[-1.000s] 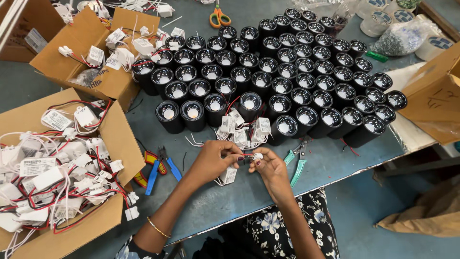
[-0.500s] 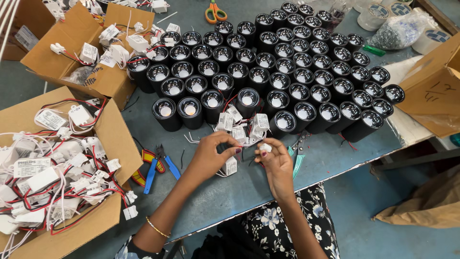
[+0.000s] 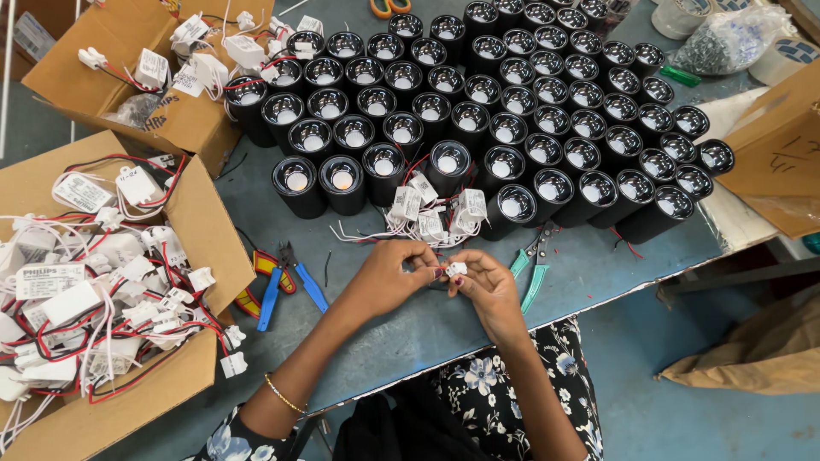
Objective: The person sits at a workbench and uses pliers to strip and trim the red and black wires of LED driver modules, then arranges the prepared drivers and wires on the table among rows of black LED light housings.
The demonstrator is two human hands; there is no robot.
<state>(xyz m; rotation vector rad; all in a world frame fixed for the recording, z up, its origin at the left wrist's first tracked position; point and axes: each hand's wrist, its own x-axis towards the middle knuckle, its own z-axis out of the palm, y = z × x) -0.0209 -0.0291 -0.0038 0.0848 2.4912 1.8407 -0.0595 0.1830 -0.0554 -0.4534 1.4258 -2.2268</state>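
Note:
My left hand (image 3: 395, 271) and my right hand (image 3: 483, 283) meet over the blue-grey table (image 3: 410, 324), pinching a small white connector block (image 3: 456, 268) and its thin wires between the fingertips. Just beyond the hands lies a small heap of white driver modules with red and white wires (image 3: 431, 212). Behind that heap stand several rows of black cylindrical lamp housings (image 3: 512, 111) with shiny reflectors facing up.
A cardboard box (image 3: 184, 248) of white drivers and red wires sits at the left, another box (image 3: 111, 51) behind it. Blue-handled pliers (image 3: 295, 277) lie left of the hands, green-handled cutters (image 3: 531, 269) to the right. A brown box (image 3: 777, 158) stands at right; orange scissors (image 3: 389, 7) are at the far edge.
Both hands stay together on the small white connector, the fingers shifting slightly on it. The view has tilted a little, so the table contents sit higher in frame.

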